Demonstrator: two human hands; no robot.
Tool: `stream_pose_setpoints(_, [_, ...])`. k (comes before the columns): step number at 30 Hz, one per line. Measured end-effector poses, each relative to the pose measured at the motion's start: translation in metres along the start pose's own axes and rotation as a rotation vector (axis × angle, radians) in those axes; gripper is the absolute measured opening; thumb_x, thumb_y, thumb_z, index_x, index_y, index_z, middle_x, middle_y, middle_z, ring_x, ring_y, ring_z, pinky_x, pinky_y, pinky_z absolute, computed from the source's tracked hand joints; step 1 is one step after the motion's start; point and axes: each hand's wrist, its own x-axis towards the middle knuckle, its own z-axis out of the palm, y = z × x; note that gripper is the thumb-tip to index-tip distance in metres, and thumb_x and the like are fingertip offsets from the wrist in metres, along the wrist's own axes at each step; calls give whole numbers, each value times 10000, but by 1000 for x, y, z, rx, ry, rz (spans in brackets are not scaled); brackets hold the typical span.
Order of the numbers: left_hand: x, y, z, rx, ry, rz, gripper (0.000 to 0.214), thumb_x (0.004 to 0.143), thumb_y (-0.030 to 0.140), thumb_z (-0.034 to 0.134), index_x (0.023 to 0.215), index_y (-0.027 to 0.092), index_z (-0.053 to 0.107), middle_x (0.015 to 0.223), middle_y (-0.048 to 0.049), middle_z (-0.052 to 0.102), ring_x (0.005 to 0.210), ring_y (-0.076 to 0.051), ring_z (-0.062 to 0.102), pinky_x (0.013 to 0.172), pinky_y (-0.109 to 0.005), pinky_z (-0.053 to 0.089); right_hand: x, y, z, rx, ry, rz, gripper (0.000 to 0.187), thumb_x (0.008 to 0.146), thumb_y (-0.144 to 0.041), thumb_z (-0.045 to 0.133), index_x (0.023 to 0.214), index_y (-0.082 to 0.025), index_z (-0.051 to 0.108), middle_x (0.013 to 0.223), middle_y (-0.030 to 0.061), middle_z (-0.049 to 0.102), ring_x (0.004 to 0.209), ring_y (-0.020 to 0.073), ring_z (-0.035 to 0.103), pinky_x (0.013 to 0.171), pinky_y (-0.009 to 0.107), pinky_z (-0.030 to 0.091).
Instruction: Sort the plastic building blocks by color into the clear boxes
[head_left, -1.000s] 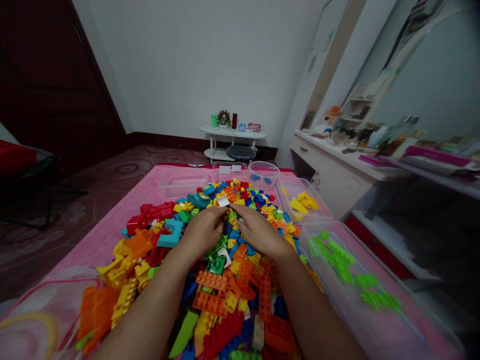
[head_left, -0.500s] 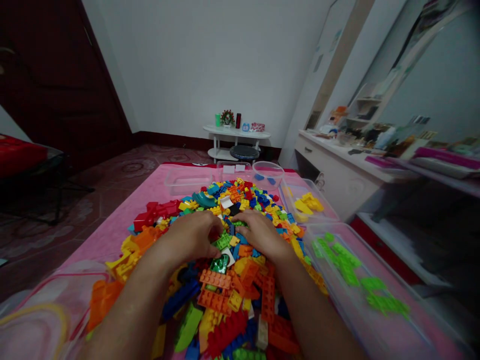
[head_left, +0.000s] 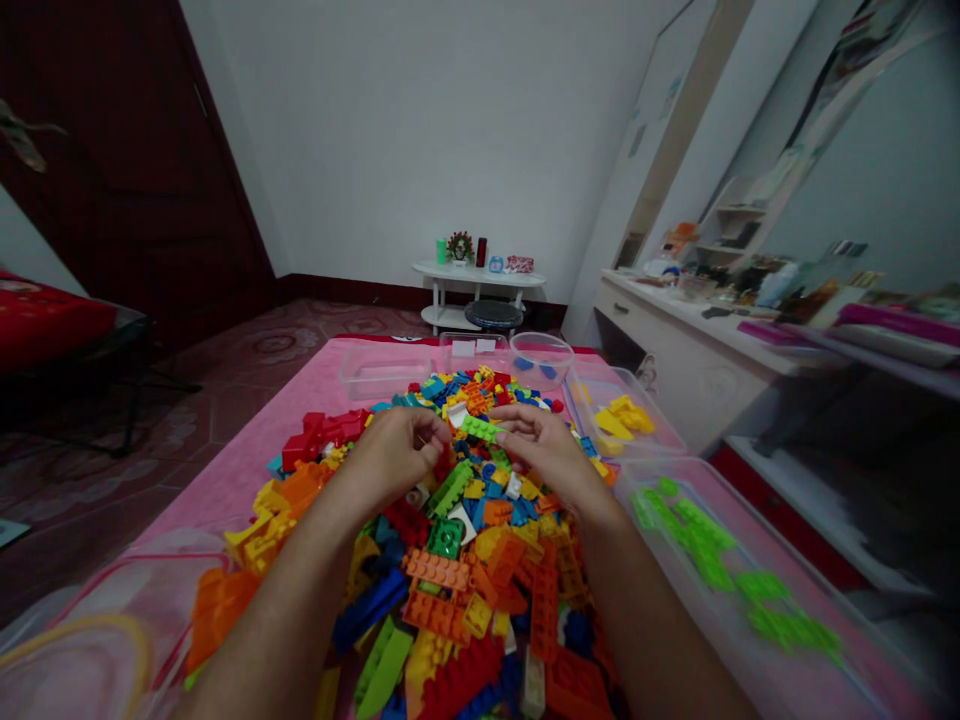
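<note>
One pink-covered tabletop: bears the whole spread, likely arranged to keep it all within reach.
Heap of toy bricks: many colours, mounded down the middle, under both hands.
Long clear tray: right of the heap, holding lime pieces — seemingly grouped by colour.
Clear bin: just beyond the tray, yellow pieces inside.
Round tub: at the far side, with blue pieces showing in it.
Left hand: over the heap, fingers curled toward the thumb; I cannot tell whether they grip anything.
Right hand: pinching one end of a lime-green studded brick, probably because an end grip leaves the rest free.
Brick: above the heap — between the hands, studs showing, free end toward the left.
</note>
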Motion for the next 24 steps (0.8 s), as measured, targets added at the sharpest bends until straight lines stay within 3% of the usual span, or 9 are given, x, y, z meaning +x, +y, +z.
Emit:
stream_pose_setpoints(4, [-6, 10, 4, 177, -105, 20, 206, 686, 275, 554, 850, 232, 671, 799, -4, 695, 688, -174, 627, 585, -247, 398, 0, 0, 1, 48, 75, 35, 387, 688, -240, 614, 1070, -178, 604, 828, 8, 585, 607, 90, 535, 453, 180, 415])
stream_pose_setpoints(7, [-10, 17, 13, 399, -181, 2, 161, 622, 302, 621, 760, 228, 656, 726, -20, 670, 638, -192, 599, 523, -256, 325, -1, -2, 0, 126, 59, 88, 432, 647, -206, 640, 1077, -192, 593, 932, 25, 614, 694, 109, 587, 511, 197, 478])
stream_pose_setpoints(10, [-8, 14, 21, 476, -171, 8, 101, 588, 275, 627, 662, 209, 611, 652, -22, 633, 581, -184, 562, 494, -260, 271, -4, -6, 1, 171, 15, 87, 321, 638, -183, 628, 959, -190, 616, 913, 15, 633, 747, 117, 612, 617, 226, 524])
stream_pose_setpoints(13, [-3, 8, 21, 288, -117, 14, 96, 602, 263, 622, 653, 191, 583, 597, -2, 594, 553, -156, 542, 493, -244, 300, -6, -10, 3, 197, -7, 65, 241, 636, -176, 628, 875, -191, 604, 849, -6, 627, 726, 108, 614, 664, 240, 530])
stream_pose_setpoints(16, [0, 8, 16, -109, -47, -22, 159, 668, 319, 621, 704, 169, 581, 621, 8, 590, 569, -137, 554, 515, -223, 367, -10, -16, 5, 188, -70, 94, 216, 644, -166, 632, 853, -188, 584, 834, -10, 631, 719, 104, 625, 622, 207, 508])
stream_pose_setpoints(19, [-1, 16, 11, -472, -85, -84, 271, 654, 369, 674, 792, 144, 608, 710, -4, 621, 628, -142, 583, 564, -229, 433, -14, -22, 7, 115, -158, 129, 193, 684, -141, 598, 872, -179, 578, 774, -10, 641, 669, 92, 619, 561, 175, 477])
stream_pose_setpoints(24, [-4, 27, 8, -717, -92, -164, 455, 559, 374, 776, 915, 137, 621, 729, 8, 629, 640, -142, 598, 617, -258, 491, -17, -25, 7, 39, -220, 39, 258, 774, -199, 569, 1032, -203, 570, 925, 17, 672, 727, 106, 636, 551, 183, 501])
